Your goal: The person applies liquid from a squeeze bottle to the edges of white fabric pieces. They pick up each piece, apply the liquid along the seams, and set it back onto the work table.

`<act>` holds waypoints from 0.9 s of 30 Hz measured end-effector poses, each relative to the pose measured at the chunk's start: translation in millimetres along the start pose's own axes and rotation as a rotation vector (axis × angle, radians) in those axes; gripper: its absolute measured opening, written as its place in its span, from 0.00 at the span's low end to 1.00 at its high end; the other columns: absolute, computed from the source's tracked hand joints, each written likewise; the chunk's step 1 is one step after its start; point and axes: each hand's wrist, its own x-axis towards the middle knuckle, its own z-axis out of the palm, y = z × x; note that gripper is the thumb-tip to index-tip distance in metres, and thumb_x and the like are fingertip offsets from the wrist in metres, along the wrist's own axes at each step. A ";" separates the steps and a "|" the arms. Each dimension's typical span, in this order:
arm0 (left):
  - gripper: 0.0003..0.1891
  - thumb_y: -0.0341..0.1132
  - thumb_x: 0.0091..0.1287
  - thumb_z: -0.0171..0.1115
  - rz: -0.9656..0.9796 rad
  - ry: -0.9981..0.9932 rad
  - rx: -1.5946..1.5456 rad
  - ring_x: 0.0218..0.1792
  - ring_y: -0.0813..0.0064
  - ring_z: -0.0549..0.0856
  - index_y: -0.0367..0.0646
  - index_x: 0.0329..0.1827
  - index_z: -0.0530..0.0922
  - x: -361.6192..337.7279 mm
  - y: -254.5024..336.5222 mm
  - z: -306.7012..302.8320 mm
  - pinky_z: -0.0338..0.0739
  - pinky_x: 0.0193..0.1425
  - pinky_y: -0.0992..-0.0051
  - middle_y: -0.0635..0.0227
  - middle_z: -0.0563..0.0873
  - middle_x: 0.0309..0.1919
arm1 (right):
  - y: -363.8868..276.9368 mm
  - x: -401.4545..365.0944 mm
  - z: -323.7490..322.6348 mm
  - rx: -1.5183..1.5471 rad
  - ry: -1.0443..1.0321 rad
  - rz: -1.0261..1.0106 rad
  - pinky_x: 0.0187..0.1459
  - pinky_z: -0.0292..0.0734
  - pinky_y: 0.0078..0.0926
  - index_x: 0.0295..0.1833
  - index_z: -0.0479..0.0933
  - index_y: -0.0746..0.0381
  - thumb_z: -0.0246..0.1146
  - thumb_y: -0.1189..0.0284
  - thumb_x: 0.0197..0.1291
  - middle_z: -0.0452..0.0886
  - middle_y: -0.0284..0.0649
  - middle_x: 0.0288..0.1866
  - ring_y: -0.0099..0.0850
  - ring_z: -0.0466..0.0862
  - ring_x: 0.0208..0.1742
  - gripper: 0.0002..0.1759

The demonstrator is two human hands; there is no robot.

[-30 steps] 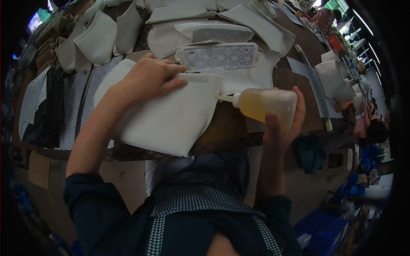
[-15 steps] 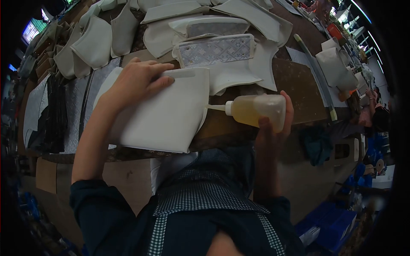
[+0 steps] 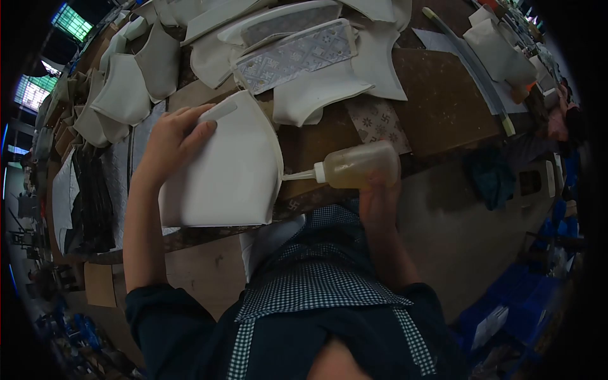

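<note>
A white leather-like bag piece (image 3: pixel 221 171) lies at the near edge of the table, a narrow slot close to its top edge. My left hand (image 3: pixel 174 140) grips its upper left side, thumb on the front face beside the slot and the other fingers along the top edge. In my right hand (image 3: pixel 380 199) is a clear squeeze bottle (image 3: pixel 361 164) of yellowish liquid, tipped on its side. Its thin nozzle points left and meets the right edge of the bag piece. My right fingers are partly hidden by the bottle.
More white pieces (image 3: pixel 386 63), some with patterned lining (image 3: pixel 297 57), are heaped behind. Upright white pieces (image 3: pixel 123 92) stand at the left. A brown board (image 3: pixel 440 101) and a long strip (image 3: pixel 475 76) lie right. Dark cloth (image 3: pixel 489 177) hangs at the table edge.
The bottle has moved left and slightly down, its nozzle still at the bag piece's right edge. The bag piece and my left hand have shifted left, and the view has turned somewhat.
</note>
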 end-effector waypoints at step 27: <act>0.20 0.46 0.69 0.58 -0.024 0.011 0.004 0.40 0.62 0.79 0.44 0.58 0.80 -3.6 -1.5 4.1 0.71 0.51 0.68 0.60 0.83 0.37 | -20.5 -34.0 21.3 -0.438 -0.239 -0.121 0.60 0.76 0.34 0.71 0.58 0.62 0.66 0.79 0.48 0.73 0.48 0.59 0.36 0.76 0.61 0.43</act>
